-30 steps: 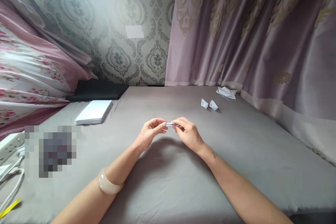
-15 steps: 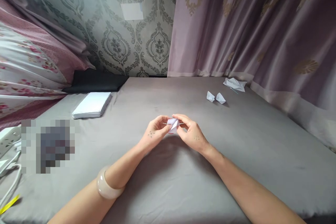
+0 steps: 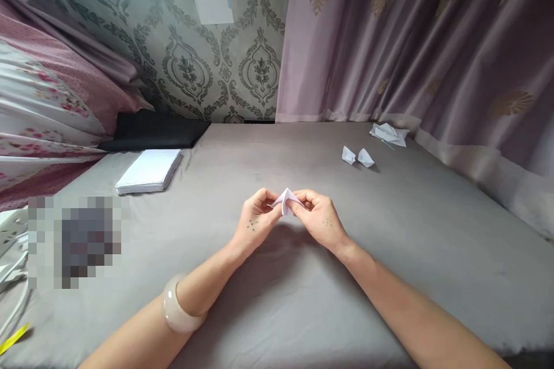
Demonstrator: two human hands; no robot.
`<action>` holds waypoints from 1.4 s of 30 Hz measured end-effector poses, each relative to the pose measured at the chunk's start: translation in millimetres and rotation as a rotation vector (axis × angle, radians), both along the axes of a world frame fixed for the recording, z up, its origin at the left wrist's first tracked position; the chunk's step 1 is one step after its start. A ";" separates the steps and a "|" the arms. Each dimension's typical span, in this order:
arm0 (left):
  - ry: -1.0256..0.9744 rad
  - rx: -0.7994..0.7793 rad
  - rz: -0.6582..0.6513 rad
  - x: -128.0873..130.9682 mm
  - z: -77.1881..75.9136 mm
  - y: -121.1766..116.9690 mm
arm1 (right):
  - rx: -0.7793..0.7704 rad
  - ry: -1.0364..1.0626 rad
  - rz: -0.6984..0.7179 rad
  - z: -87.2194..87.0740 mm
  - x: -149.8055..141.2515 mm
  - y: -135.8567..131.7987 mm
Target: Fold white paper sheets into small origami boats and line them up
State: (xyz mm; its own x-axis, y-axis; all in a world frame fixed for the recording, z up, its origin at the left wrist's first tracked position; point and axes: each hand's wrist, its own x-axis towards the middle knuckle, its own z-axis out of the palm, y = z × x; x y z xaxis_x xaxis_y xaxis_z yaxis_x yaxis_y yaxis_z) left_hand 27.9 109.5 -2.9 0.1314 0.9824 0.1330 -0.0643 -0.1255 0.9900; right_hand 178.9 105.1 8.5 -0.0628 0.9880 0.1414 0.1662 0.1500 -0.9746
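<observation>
Between my two hands is a small piece of folded white paper (image 3: 287, 196), with a point at its top and a flap hanging down in the middle. My left hand (image 3: 258, 218) pinches its left side, thumb toward me. On the other side my right hand (image 3: 322, 219) pinches the right edge, its thumb pressed near the central fold. The fingertips behind the paper are partly hidden. Farther off to the right, two small folded paper shapes (image 3: 366, 157) stand side by side on the grey cloth surface (image 3: 277, 155).
A stack of white paper (image 3: 147, 170) lies at the left, before a black folded item (image 3: 156, 131). More folded paper (image 3: 389, 134) rests at the far right by the curtain (image 3: 346, 57). A power strip (image 3: 15, 225) with cables and a yellow strip (image 3: 15, 337) lie at the left edge.
The folded paper has been turned and spread, so a peak now stands up between my hands. My right fingers have moved from its top down to its side. The view has shifted slightly.
</observation>
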 end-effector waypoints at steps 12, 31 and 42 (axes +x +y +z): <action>0.177 -0.121 0.064 1.6 9.2 -0.1 | -0.159 -0.316 -0.080 9.4 1.8 -4.4; -0.318 -0.571 -0.138 -4.3 2.3 10.8 | -0.547 0.196 0.090 6.7 7.4 9.0; -0.410 -0.563 0.019 -1.2 1.9 10.7 | -0.047 -0.202 -0.043 3.4 -0.5 -1.6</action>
